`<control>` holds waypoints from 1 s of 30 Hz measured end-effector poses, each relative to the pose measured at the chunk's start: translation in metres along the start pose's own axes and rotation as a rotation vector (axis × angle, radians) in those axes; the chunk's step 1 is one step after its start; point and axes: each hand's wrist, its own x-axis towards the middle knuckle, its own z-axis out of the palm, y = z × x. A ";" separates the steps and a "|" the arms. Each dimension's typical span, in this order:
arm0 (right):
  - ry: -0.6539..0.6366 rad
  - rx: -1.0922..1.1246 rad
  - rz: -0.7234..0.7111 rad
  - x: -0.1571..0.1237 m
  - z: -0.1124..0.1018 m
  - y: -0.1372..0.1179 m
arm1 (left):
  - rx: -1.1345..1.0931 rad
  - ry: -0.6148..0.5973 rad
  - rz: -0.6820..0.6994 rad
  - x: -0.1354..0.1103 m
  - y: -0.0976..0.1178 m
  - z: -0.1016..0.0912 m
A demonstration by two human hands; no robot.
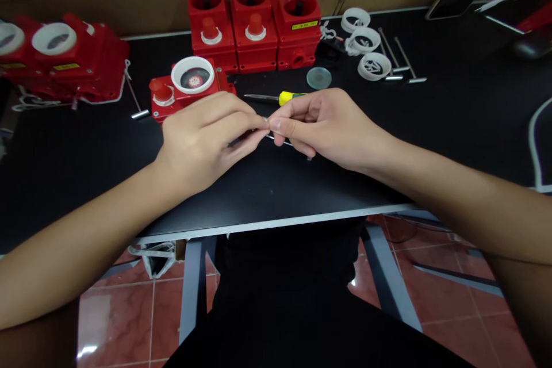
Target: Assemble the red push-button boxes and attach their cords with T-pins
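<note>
Above the black table, the fingertips of my left hand (pixel 207 135) and my right hand (pixel 332 126) meet in a pinch. A thin metal rod (pixel 280 141) shows between and below the fingers, partly hidden by them. Its ends are too small or covered to make out clearly. Just behind my left hand lies a red box (pixel 161 92) with a white ring (pixel 194 75) around a dark round window. A screwdriver (pixel 287 98) with a yellow handle rests on the table behind my fingertips.
Red housings (pixel 254 34) stand in a row by the cardboard; more red boxes (pixel 86 63) are at left. White rings (pixel 375 66) and small T-shaped metal hammers (pixel 407 63) lie back right. A clear disc (pixel 319 77) sits nearby. The table's pale edge (pixel 276 222) faces me.
</note>
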 end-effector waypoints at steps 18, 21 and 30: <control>0.070 -0.261 -0.337 -0.012 -0.003 0.006 | -0.407 0.054 -0.313 -0.006 0.006 0.013; 0.090 -0.313 -0.396 -0.011 -0.006 0.009 | -0.500 0.045 -0.350 -0.005 0.005 0.014; 0.109 -0.325 -0.369 -0.010 -0.002 0.007 | -0.632 0.047 -0.373 -0.003 -0.002 0.018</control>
